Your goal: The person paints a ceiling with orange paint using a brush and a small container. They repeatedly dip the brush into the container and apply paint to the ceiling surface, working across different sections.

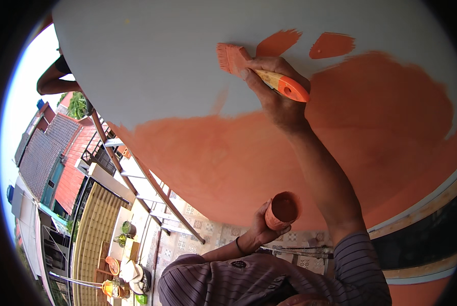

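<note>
Near me, L hand (261,228) is curled snug round a paint cup (284,210), orange-smeared. Farther out, R hand (277,86) grips the brush (233,60) w/ fingers closed on its handle, orange bristles up at the wall (162,76). Orange coat (381,117) covers the near part & right side, a bit patchy; two separate dabs (332,45) beyond. Far left stretch is bare grey, so approx half left, I'd say. Far left: ladder (131,175), co-worker's bent limb (50,84), rooftops (47,148).

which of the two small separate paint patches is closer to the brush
The left patch; it lies just beside the brush in the right hand, while the right patch sits farther off.
</note>
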A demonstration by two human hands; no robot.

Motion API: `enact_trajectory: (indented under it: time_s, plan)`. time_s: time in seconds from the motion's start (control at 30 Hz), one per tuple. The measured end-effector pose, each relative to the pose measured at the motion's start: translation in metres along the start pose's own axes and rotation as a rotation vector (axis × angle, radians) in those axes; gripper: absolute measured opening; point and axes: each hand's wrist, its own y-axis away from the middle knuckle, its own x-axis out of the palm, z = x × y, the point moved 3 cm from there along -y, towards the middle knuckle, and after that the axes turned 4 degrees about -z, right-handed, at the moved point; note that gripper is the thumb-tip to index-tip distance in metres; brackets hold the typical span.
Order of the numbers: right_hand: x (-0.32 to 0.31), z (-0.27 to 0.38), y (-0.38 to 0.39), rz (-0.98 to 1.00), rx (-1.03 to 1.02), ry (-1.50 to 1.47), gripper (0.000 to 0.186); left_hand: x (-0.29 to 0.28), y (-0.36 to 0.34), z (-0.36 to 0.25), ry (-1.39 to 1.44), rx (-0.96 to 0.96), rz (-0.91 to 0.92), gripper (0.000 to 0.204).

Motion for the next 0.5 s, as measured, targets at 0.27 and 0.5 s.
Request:
enact_trajectory:
  time_s: [0.27,0.5]
  plan:
    - [-0.019,0.001,-0.018,-0.354,-0.012,-0.112,0.009,-0.005,0.016,-0.012,-0.003,0.119,0.032,0.051]
    - [0.024,-0.003,0.008,0.034,0.042,0.015,0.010,-0.016,0.016,-0.025,0.060,0.147,0.046,0.053]
